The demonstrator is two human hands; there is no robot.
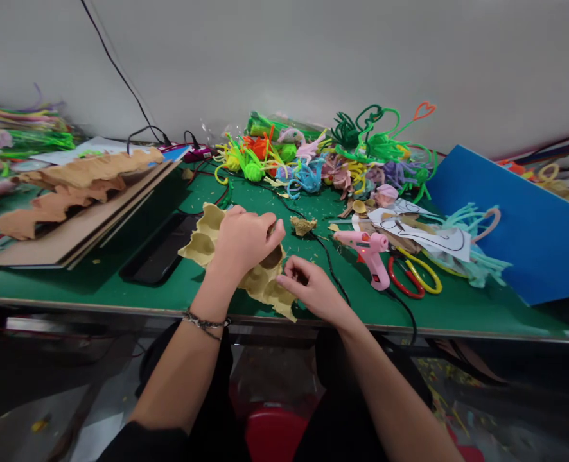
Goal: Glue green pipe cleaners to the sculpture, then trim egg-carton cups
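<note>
A torn yellowish egg-carton piece (265, 285) lies on the green table (227, 311) near its front edge. My left hand (246, 239) rests over the carton's middle with its fingers curled around it, hiding part of the cups. At the carton's right edge is my right hand (311, 285), its thumb and curled fingers pinching the rim. A small torn carton scrap (303, 225) sits just behind my hands. To the right are a pink glue gun (371, 253) and scissors with red and yellow handles (426, 273).
A dark phone (157, 253) lies left of the carton, beside stacked cardboard (72, 237) with brown torn strips. Colourful pipe-cleaner flowers (308, 170) are heaped along the wall. Paper cutouts (424, 234) and a blue board (516, 224) are at the right. Black cables cross the table.
</note>
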